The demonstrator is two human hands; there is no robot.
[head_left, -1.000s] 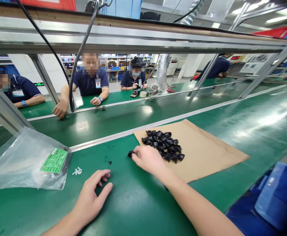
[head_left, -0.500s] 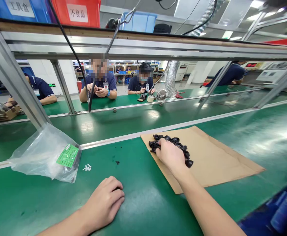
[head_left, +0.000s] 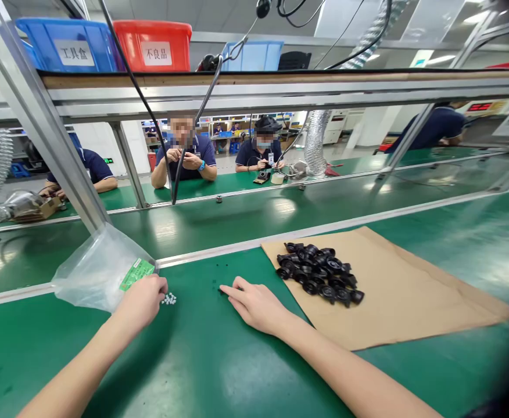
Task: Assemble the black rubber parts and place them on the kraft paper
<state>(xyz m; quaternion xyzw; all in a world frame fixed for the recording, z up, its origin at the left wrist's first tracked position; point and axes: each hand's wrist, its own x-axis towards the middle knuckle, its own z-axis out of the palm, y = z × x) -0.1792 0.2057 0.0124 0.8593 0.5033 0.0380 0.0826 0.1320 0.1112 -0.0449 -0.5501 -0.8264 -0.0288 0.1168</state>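
My left hand is beside a small pile of white plastic bits, its fingers curled down and their tips hidden. Behind that hand lies a clear plastic bag with a green label. My right hand reaches over the green bench with fingers stretched out. Its fingertips touch down at a few tiny black bits, partly covered by them. A heap of black plastic parts, rounded and hollow, rests on a brown cardboard sheet to the right.
A metal frame post rises behind the bag. Overhead runs a shelf with a blue bin and a red bin. A black cable hangs down. Several people sit at the opposite bench.
My right hand has left the black parts and moved left to the tiny black bits. My left hand has moved forward and left to the white bits. The view has shifted slightly.
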